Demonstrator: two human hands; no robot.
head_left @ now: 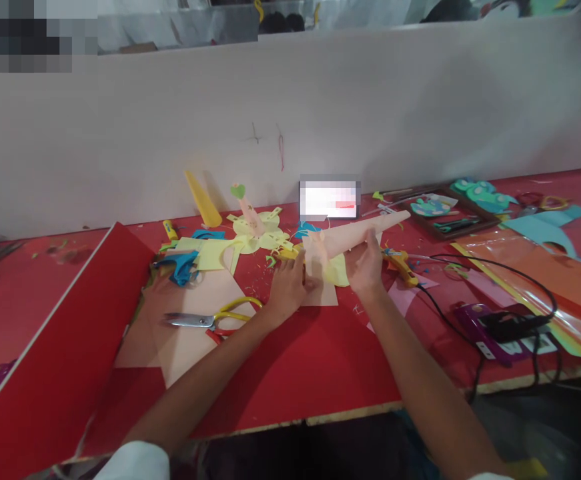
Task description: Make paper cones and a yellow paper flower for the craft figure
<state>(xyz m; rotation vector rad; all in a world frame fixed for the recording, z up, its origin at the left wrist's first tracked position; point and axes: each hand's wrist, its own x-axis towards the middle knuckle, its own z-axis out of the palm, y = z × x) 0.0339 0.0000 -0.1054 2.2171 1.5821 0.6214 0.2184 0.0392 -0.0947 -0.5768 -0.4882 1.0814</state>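
A pale peach paper cone lies slanted above the table, its narrow tip pointing right. My right hand grips it from below near the middle. At the wide left end, my left hand is closed on the paper's lower edge; its fingertips are partly hidden. Under the cone lie a peach sheet and a yellow paper piece. Behind my left hand stands a peach paper cone with a green tip on a yellow flower-shaped base.
Scissors lie on peach sheets left of my hands. A yellow glue gun with a black cord rests at right. A phone leans against the wall behind. A yellow cone stands back left; a red panel rises at left.
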